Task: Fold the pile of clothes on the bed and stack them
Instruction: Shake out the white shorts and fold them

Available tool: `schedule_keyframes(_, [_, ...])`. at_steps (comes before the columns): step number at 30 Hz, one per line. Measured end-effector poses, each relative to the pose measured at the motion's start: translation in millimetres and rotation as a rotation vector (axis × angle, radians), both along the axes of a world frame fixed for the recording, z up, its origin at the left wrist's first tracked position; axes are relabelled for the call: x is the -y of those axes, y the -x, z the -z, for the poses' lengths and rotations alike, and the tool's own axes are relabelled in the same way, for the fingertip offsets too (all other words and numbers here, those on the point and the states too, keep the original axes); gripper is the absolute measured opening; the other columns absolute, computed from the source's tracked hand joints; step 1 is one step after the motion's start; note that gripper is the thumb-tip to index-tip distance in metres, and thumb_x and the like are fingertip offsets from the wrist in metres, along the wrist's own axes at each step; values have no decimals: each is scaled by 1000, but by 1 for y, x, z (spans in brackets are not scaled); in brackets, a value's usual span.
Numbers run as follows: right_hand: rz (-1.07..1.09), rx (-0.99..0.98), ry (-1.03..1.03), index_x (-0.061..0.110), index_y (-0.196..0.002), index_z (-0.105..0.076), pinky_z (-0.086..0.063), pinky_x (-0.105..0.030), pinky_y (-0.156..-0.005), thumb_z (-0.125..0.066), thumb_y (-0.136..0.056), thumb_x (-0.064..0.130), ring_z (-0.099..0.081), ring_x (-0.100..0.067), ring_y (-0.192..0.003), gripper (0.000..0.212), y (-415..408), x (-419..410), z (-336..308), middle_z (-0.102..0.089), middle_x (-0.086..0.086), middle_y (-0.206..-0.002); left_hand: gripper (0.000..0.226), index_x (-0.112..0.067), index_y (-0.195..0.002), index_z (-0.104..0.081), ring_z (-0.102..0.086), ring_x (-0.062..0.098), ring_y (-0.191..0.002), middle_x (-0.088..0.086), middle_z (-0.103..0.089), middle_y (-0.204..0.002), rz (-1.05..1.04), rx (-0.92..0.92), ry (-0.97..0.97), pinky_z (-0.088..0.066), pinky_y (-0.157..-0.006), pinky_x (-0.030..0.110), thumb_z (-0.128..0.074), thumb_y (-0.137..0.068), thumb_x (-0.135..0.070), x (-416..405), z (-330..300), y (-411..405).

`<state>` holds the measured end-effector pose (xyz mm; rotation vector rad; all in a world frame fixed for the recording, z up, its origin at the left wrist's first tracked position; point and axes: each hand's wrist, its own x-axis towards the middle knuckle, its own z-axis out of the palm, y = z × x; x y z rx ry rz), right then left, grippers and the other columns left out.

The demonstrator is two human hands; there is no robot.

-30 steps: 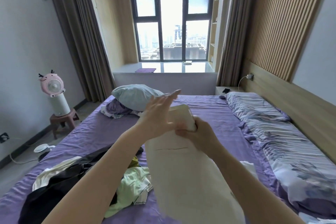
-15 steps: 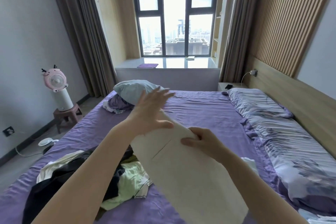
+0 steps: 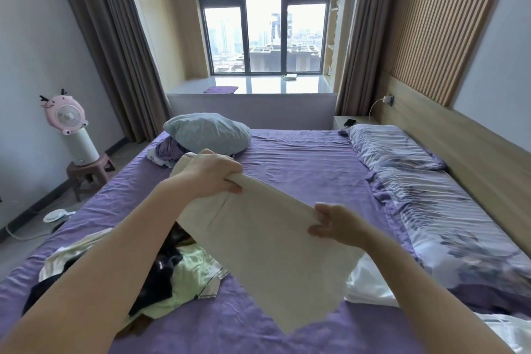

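Observation:
I hold a cream garment (image 3: 267, 256) stretched in the air above the purple bed (image 3: 301, 164). My left hand (image 3: 212, 177) grips its upper left edge with curled fingers. My right hand (image 3: 334, 224) pinches the upper right edge lower down, so the top edge slopes down to the right. The cloth hangs to a point near the front of the bed. Under my left forearm lies the pile of clothes (image 3: 172, 273), black, pale green and cream pieces tangled together. A white garment (image 3: 370, 282) lies under my right forearm.
A grey-blue pillow (image 3: 207, 132) rests on crumpled purple cloth at the far left of the bed. A patterned duvet (image 3: 439, 210) runs along the headboard side at right. A pink fan on a small stool (image 3: 86, 169) stands on the floor at left.
My left hand went from open against the garment to gripping its top edge. My hands have spread apart, pulling the cloth wide and lower. The camera tilted down slightly.

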<state>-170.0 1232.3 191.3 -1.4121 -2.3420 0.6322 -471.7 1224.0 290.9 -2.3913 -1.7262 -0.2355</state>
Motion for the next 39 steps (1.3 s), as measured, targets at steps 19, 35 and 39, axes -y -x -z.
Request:
schedule_keyframes(19, [259,232,84,19,-76,-75,-49,-39,-66,-79,-51,-7,-62,-30,-71,36,32,91,308,-67,-1,-73,25,-26,-79,-72,-62,24,-72,-12,-47,-67,-286,190,572,-39,-60,27,-86,-60,-19,108,387,13])
schedule_keyframes(35, [1035,-121,661,8,-143,-36,-17,-37,-113,-59,-91,34,-24,-29,-140,62,-15,149,413,-34,-11,-150,34,-32,-117,-67,-39,19,-127,-2,-49,-136,-44,531,835,-32,-103,30,-53,-92,-49,117,489,-96])
schedule_keyframes(39, [1096,-224,741,11,-142,-37,-34,-37,-105,-65,-85,40,-39,-27,-130,70,-19,146,420,-36,-11,-145,54,-28,-130,-54,-39,23,-125,1,-44,-138,173,398,883,-33,-98,33,-68,-81,-45,117,497,-159])
